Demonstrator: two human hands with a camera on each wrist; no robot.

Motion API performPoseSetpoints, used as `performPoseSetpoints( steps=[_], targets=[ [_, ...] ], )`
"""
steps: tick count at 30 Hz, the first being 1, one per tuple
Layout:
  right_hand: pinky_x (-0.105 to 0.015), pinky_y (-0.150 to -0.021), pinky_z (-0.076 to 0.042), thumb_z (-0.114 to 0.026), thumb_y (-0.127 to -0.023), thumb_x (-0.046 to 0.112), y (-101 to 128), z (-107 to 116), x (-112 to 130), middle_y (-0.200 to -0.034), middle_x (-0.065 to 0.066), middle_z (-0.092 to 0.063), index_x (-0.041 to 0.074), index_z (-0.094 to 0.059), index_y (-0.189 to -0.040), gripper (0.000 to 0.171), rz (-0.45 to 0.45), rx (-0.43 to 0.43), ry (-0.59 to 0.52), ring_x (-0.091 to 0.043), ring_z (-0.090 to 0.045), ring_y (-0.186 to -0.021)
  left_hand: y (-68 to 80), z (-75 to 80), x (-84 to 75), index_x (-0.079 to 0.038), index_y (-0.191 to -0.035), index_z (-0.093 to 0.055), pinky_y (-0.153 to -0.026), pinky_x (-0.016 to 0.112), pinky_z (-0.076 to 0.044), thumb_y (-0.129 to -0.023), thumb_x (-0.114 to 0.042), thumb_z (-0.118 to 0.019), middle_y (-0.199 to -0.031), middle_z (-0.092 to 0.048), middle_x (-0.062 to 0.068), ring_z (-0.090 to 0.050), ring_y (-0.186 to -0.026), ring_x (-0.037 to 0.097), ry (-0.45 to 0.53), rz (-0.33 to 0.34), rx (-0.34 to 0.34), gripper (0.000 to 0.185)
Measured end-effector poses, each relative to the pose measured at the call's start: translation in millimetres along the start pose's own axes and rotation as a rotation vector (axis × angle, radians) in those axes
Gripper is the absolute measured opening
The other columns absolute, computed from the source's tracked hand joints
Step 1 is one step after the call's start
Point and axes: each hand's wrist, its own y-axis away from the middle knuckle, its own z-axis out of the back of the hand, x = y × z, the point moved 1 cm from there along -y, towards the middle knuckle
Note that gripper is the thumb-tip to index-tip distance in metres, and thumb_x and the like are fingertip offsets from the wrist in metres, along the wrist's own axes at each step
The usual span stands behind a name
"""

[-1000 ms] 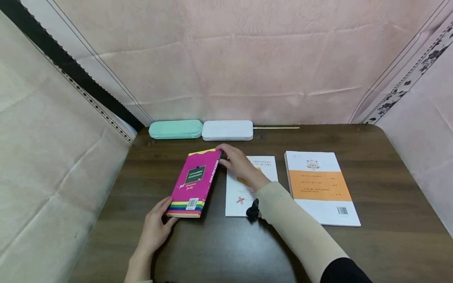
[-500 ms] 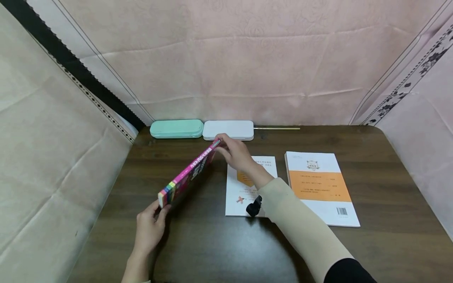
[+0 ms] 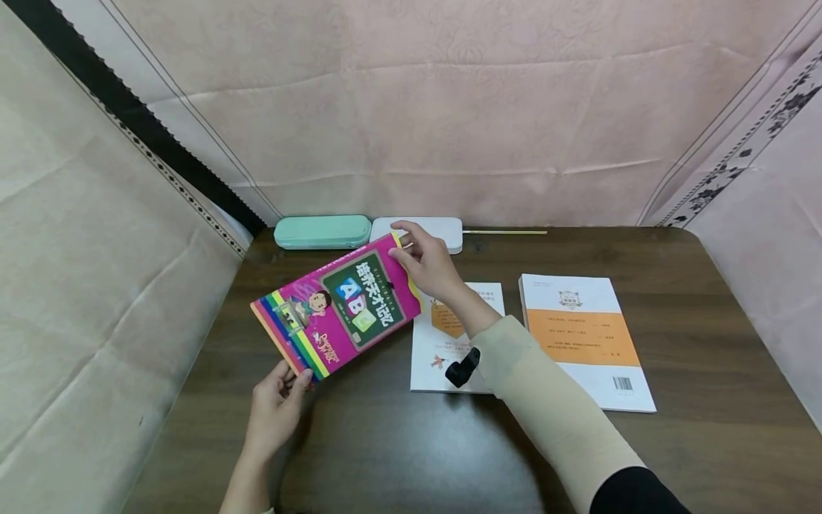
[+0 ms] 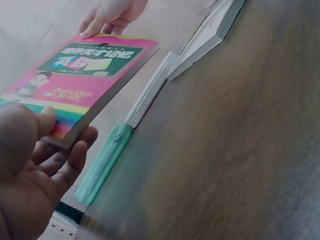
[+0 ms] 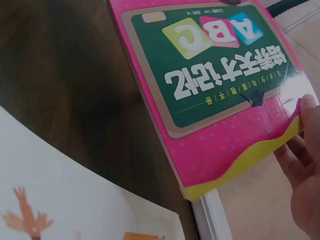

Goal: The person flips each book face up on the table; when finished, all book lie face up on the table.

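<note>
Now, pink book [image 3: 337, 307]: held off the desk [image 3: 674, 428], cover up, left of centre.
Left hand [image 3: 277, 407]: I pinch the book's lower-left corner.
Right hand [image 3: 429, 263]: my fingers grip the upper-right corner, above the white booklet [image 3: 437, 357].

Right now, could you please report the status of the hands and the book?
Both hands grip pink book: left hand near corner, right hand far corner. Book lifted, cover up. Nothing obstructing.
</note>
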Motion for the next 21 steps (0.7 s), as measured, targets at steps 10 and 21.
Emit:
performPoseSetpoints(
  steps=[10, 21],
  targets=[
    [-0.028, -0.08, -0.058, -0.07, -0.097, 0.026, 6, -15, -24, -0.107, -0.001, -0.075, 0.013, -0.068, -0.129, 0.035, -0.313, -0.054, -0.07, -0.014, -0.068, -0.093, -2.3, -3.2, 5.3, 0.01, -0.135, -0.054, -0.083, 0.026, -0.058, -0.099, -0.006, -0.065, -0.121, -0.065, 0.031, -0.071, -0.097, 0.007, 0.269, 0.205, 0.062, 0.041],
    [-0.036, -0.098, -0.052, -0.067, -0.099, 0.026, 16, -42, -60, -0.129, -0.008, -0.065, 0.01, -0.058, -0.142, 0.046, -0.455, 0.14, 0.002, -0.022, -0.062, -0.115, -8.7, -8.5, 10.3, 0.003, -0.145, -0.049, -0.089, 0.012, -0.049, -0.101, -0.037, -0.064, -0.141, -0.056, 0.024, -0.058, -0.128, 0.031, 0.053, 0.405, 0.038, 0.062]
  ],
)
